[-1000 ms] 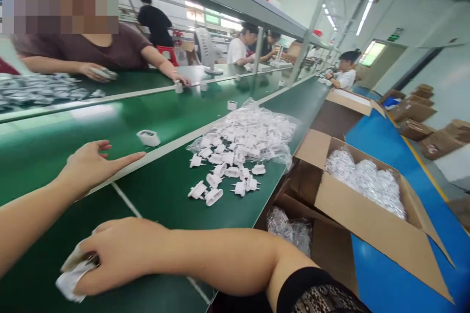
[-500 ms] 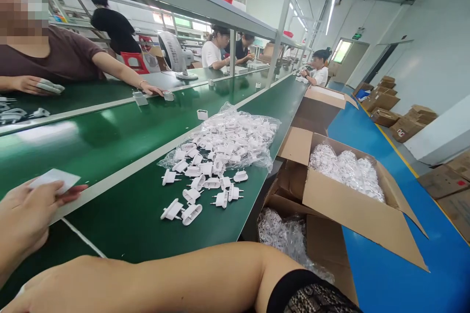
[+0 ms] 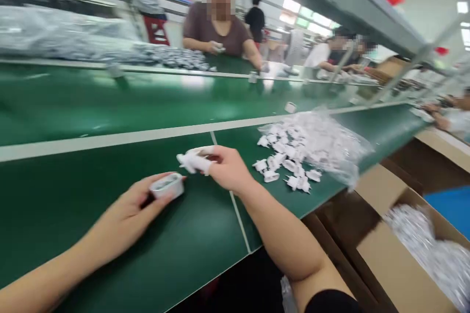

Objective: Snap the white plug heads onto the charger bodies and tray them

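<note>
My left hand [image 3: 134, 205] grips a white oval charger housing [image 3: 169, 187] between thumb and fingers, its open end facing up. Just right of it, my right hand [image 3: 229, 168] pinches a small white plug piece [image 3: 185, 160] held out toward the left. White covers wrap the right thumb and fingertip, so the exact edge of the piece is blurred. The two parts are close but apart, above the green worktop [image 3: 198, 239]. Loose white plug pieces [image 3: 290, 166] lie right of my hands, spilling from a clear plastic bag [image 3: 330, 142].
Beyond a pale strip [image 3: 110, 141] runs a green belt [image 3: 147, 102], carrying white housings [image 3: 290, 107]. A co-worker [image 3: 220, 34] sits across it beside a heap of grey-white parts [image 3: 172, 56]. An open carton [image 3: 385, 254] of bagged parts stands at the lower right. A shelf [image 3: 330, 0] hangs overhead.
The view has swung left. My left hand has taken a housing from the belt and brought it over the worktop. My right hand has come up beside it with a plug piece.
</note>
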The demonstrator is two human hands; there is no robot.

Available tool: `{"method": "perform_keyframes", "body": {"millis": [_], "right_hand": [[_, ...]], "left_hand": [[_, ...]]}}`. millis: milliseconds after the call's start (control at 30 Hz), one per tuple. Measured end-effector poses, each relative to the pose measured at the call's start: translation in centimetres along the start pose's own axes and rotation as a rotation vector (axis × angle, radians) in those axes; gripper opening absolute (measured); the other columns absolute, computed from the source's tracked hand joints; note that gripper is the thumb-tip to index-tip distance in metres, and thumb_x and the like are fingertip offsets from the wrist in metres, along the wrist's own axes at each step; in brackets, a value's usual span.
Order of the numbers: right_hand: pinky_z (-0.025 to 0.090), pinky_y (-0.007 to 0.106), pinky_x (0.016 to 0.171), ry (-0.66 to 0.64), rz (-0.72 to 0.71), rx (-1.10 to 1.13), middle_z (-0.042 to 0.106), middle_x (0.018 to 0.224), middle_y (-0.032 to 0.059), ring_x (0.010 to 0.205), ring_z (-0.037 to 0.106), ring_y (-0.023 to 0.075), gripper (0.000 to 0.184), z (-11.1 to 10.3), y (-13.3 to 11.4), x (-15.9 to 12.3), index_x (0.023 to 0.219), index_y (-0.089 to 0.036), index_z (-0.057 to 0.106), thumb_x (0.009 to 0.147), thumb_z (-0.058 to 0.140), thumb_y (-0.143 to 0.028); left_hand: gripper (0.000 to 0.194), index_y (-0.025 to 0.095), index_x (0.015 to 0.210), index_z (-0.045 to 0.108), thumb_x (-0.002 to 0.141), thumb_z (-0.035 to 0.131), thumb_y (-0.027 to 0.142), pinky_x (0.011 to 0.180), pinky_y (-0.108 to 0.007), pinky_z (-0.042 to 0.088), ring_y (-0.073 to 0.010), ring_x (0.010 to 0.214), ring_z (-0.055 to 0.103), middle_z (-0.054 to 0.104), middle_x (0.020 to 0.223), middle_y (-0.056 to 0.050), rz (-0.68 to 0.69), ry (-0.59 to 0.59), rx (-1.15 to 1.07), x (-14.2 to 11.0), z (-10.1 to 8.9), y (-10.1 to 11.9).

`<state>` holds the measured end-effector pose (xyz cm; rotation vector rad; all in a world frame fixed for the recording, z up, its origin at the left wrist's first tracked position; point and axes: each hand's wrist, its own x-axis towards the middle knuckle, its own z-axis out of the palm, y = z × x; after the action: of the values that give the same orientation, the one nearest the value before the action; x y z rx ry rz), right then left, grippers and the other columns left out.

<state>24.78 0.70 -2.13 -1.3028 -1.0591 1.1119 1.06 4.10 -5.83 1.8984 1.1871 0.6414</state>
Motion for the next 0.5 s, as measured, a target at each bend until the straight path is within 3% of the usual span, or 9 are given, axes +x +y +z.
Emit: {"method": "perform_keyframes", "body": {"millis": [100, 200, 300, 400, 467, 500], "right_hand": [[0.067, 0.04, 0.09, -0.073, 0.025, 0.092, 0.085, 0.099, 0.0044, 0.092, 0.077, 0.0225, 0.038, 0.3, -0.4, -0.8, 0.098, -0.024, 0.089, 0.07, 0.099, -0.047], [0.067, 0.04, 0.087, -0.066, 0.016, 0.02, 0.082, 0.103, 0.0053, 0.092, 0.075, 0.0222, 0.044, 0.8, -0.8, -1.9, 0.099, -0.025, 0.089, 0.067, 0.102, -0.053], [0.067, 0.038, 0.085, -0.009, -0.051, -0.135, 0.079, 0.101, 0.0038, 0.086, 0.073, 0.0196, 0.041, 1.3, -0.8, -2.7, 0.101, -0.026, 0.089, 0.072, 0.1, -0.053], [0.068, 0.036, 0.084, 0.001, -0.233, -0.32, 0.078, 0.099, 0.0021, 0.083, 0.073, 0.0172, 0.024, 1.4, -0.4, -3.2, 0.105, -0.028, 0.088, 0.088, 0.092, -0.044], [0.068, 0.036, 0.086, -0.02, -0.44, -0.467, 0.078, 0.102, 0.0029, 0.088, 0.076, 0.0178, 0.014, 1.4, -0.2, -3.6, 0.112, -0.028, 0.087, 0.099, 0.081, -0.031], [0.068, 0.036, 0.087, -0.042, -0.551, -0.549, 0.078, 0.104, 0.004, 0.092, 0.077, 0.0187, 0.018, 1.4, 0.0, -3.8, 0.117, -0.028, 0.085, 0.102, 0.075, -0.024]], "left_hand": [[0.055, 0.036, 0.132, 0.083, 0.095, 0.066, 0.073, 0.133, -0.058, 0.04, -0.0415, 0.145, 0.062, 0.079, 0.144, -0.006, 0.074, -0.007, -0.033, -1.7, 1.1, 0.8], [0.051, 0.037, 0.134, 0.083, 0.098, 0.062, 0.067, 0.129, -0.056, 0.045, -0.0421, 0.145, 0.061, 0.078, 0.142, -0.008, 0.114, -0.023, -0.044, -1.6, 1.5, 0.3], [0.062, 0.033, 0.143, 0.076, 0.093, 0.072, 0.07, 0.118, -0.051, 0.055, -0.0394, 0.132, 0.069, 0.077, 0.141, -0.009, 0.142, -0.051, -0.09, -1.1, 1.3, -1.2], [0.055, 0.031, 0.129, 0.08, 0.092, 0.077, 0.073, 0.102, -0.044, 0.062, -0.0347, 0.112, 0.074, 0.08, 0.124, -0.008, 0.166, -0.02, -0.123, -0.7, 1.2, -2.0], [0.044, 0.03, 0.114, 0.083, 0.097, 0.074, 0.07, 0.101, -0.043, 0.06, -0.0329, 0.107, 0.074, 0.082, 0.114, -0.006, 0.222, -0.029, -0.114, -0.6, 1.3, -1.9], [0.04, 0.031, 0.112, 0.083, 0.099, 0.074, 0.067, 0.104, -0.044, 0.059, -0.0323, 0.107, 0.073, 0.082, 0.112, -0.005, 0.256, -0.04, -0.106, -0.6, 1.3, -1.8]]}}
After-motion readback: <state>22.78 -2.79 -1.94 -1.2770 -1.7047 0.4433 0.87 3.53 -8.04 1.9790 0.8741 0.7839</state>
